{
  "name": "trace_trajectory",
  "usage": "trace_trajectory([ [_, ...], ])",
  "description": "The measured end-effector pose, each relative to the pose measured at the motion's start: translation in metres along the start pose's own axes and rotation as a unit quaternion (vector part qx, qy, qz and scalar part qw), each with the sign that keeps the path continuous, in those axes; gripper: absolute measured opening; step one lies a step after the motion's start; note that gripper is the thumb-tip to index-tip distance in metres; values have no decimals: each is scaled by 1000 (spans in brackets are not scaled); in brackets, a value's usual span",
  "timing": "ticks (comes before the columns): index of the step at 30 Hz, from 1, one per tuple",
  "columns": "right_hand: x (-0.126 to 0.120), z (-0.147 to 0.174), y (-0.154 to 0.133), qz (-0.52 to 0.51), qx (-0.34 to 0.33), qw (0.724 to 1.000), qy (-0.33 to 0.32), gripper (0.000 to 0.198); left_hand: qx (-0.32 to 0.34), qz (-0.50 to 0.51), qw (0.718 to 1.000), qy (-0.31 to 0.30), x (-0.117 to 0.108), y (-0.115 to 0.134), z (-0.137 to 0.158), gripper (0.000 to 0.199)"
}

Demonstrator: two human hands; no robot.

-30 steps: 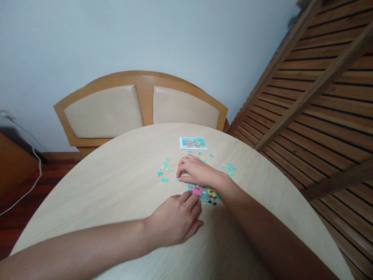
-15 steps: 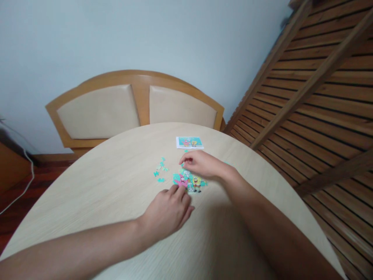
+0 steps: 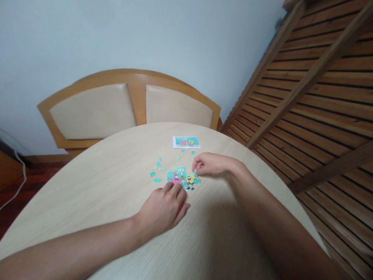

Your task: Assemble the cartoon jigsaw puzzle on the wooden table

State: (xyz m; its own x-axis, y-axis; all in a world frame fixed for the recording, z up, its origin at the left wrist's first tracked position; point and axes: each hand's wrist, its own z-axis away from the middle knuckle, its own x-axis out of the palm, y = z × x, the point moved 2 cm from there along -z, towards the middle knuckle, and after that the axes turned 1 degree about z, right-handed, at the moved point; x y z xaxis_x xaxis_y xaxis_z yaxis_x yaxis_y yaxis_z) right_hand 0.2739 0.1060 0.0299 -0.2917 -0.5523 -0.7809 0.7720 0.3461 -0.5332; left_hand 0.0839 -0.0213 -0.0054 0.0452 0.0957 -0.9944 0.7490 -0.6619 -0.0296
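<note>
A partly joined jigsaw puzzle (image 3: 190, 179) with a pink starfish, a yellow sponge and another cartoon figure lies flat on the table. My left hand (image 3: 166, 204) rests palm down at its near-left edge, fingertips on the lower part and thumb apart; it is open. Just above the puzzle's right side, my right hand (image 3: 207, 164) is closed in a pinch on a small teal puzzle piece (image 3: 195, 170). Several loose teal pieces (image 3: 157, 180) are scattered left of the puzzle, and a few lie beyond it. My fingers hide the puzzle's lower left.
Past the puzzle lies a white-edged picture card (image 3: 186, 142) of the same characters. The round, pale wooden table (image 3: 96, 194) fills the foreground. A padded wooden headboard (image 3: 136, 101) stands behind it against the wall, and a slatted wooden frame (image 3: 305, 97) leans at right.
My right hand has moved to the right, from the puzzle's top to its right side, still pinching a piece. The left hand stays on the puzzle. The view has shifted slightly.
</note>
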Motion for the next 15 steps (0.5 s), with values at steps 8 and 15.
trace_trajectory([
  [8, 1, 1, 3, 6, 28, 999, -30, 29, -2, 3, 1000, 6, 0, -1, 0, 28],
  [15, 2, -2, 5, 11, 25, 999, -27, 27, 2, 5, 1000, 9, 3, -1, 1, 27],
])
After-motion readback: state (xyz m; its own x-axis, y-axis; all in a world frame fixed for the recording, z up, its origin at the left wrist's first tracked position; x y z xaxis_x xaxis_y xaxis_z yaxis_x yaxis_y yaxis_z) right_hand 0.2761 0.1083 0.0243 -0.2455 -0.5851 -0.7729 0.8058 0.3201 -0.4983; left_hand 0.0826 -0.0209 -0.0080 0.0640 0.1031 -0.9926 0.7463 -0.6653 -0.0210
